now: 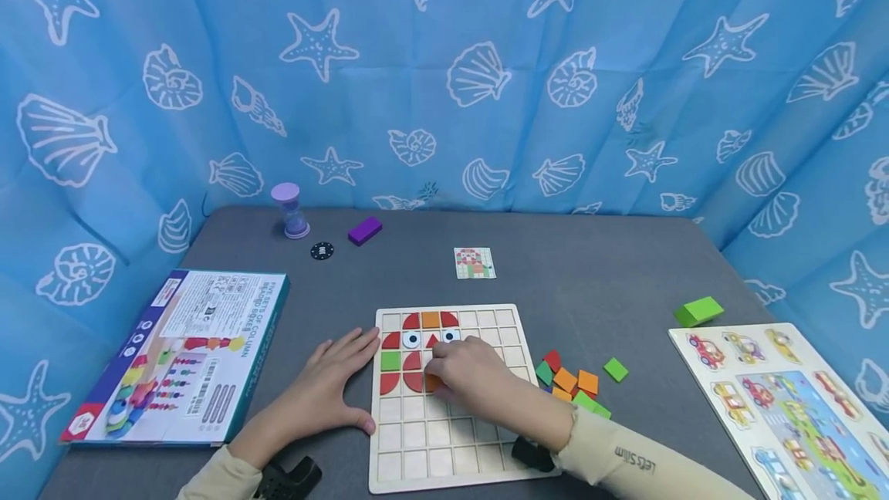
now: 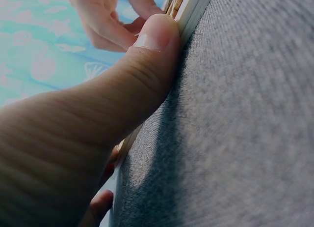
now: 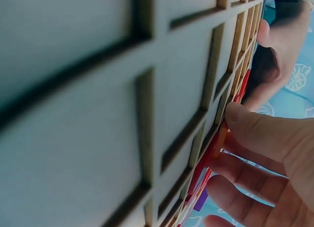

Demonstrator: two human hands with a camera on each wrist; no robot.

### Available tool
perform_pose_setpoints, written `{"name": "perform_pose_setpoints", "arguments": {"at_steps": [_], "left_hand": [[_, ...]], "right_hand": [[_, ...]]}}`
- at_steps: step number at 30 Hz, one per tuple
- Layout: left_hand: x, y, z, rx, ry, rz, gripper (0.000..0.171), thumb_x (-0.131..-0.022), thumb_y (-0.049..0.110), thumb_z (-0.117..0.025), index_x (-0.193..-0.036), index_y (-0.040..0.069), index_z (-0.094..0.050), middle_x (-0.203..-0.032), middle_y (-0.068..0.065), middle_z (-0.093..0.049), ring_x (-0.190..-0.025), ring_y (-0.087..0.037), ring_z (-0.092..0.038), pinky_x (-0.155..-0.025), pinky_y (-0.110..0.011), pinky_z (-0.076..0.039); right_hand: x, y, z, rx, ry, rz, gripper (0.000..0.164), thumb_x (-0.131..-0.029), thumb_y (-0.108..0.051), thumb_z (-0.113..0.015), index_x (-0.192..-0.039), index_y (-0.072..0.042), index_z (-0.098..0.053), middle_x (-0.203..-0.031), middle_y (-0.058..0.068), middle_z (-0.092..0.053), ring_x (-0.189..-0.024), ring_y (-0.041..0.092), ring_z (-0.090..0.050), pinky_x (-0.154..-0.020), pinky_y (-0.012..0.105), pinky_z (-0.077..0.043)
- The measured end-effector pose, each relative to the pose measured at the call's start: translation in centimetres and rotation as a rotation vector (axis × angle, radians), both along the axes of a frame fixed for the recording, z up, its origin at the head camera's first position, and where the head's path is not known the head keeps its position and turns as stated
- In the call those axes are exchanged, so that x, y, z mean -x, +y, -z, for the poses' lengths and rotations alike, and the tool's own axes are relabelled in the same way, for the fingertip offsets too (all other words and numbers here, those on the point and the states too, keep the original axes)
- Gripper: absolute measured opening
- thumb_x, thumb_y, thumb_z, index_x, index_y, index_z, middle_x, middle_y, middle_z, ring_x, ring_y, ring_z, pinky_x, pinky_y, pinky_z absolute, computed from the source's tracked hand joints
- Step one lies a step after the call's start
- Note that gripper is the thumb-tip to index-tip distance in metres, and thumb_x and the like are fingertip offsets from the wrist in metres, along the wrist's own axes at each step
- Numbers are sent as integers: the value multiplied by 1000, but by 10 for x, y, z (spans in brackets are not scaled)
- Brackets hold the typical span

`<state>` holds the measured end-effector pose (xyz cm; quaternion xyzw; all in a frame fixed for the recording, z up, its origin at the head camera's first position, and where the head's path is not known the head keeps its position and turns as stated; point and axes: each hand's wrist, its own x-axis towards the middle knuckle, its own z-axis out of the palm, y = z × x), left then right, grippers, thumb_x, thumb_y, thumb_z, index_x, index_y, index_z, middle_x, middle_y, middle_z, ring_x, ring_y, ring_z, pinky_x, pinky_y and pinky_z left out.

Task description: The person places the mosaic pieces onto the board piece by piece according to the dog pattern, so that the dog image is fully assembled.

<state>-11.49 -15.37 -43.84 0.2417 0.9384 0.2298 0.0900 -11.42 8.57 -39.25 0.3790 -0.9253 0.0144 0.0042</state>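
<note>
A wooden grid board (image 1: 410,460) lies on the table with a partial picture of red, orange and green tiles and two eye tiles (image 1: 412,339). My left hand (image 1: 332,383) rests along its left edge, fingers spread; in the left wrist view the thumb (image 2: 152,45) touches the board's side. Over the middle of the grid, my right hand (image 1: 475,380) pinches an orange tile (image 1: 433,383) between thumb and fingers, right at a cell beside a red quarter-round tile (image 1: 413,382). In the right wrist view, the orange tile (image 3: 222,139) shows under the thumb tip.
Loose tiles (image 1: 587,383) lie right of the board, partly behind my forearm. A picture card (image 1: 475,262) sits beyond it. Around are a boxed toy (image 1: 180,361), an hourglass (image 1: 292,211), a purple block (image 1: 365,231), a black disc (image 1: 322,251), a green block (image 1: 698,312) and a vehicle puzzle (image 1: 799,400).
</note>
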Motion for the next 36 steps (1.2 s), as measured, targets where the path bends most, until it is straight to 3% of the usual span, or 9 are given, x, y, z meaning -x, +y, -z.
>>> {"name": "perform_pose_setpoints", "arguments": {"at_steps": [7,11,16,21,28,36], "left_hand": [[0,2,2,-5,-2,2,117,-45,77,-59,-141,19,-27,-147,7,-19,-136,-22,-12,-103,-55,-10],[0,1,2,-20,6,10,117,-45,76,-60,-141,18,-27,-147,7,-19,-136,-22,-12,-103,-55,-10],[1,-1,2,-24,22,8,118,-44,76,-60,-141,18,-27,-147,6,-20,-135,-22,-13,-103,-55,-9],[1,-1,3,-18,22,4,118,-44,77,-60,-141,19,-27,-147,7,-19,-136,-22,-13,-103,-55,-9],[0,-2,4,-17,28,-1,117,-45,77,-59,-141,19,-28,-147,7,-20,-135,-22,-14,-102,-55,-10],[0,-1,2,-27,21,6,117,-45,77,-60,-141,18,-27,-147,7,-19,-136,-22,-13,-103,-55,-10]], "right_hand": [[-3,25,-7,106,22,51,29,-71,-29,-74,-98,-19,-68,-83,-8,-59,-72,6,-55,-63,25,-46],[-4,62,-18,140,71,152,33,-70,-26,-75,-101,-16,-68,-89,-7,-61,-75,6,-56,-66,27,-48],[-9,112,-18,167,56,304,31,-70,-20,-75,-99,-14,-68,-89,-4,-62,-64,5,-52,-55,21,-44],[-17,143,-10,127,8,425,28,-70,-21,-74,-97,-16,-68,-86,-5,-60,-65,5,-53,-54,21,-44],[-17,154,-3,79,-63,437,26,-71,-21,-73,-96,-16,-68,-86,-4,-59,-66,6,-52,-55,24,-44],[-20,186,-4,5,-85,532,32,-68,-20,-75,-97,-13,-67,-86,-1,-57,-72,14,-55,-57,33,-46]]}}
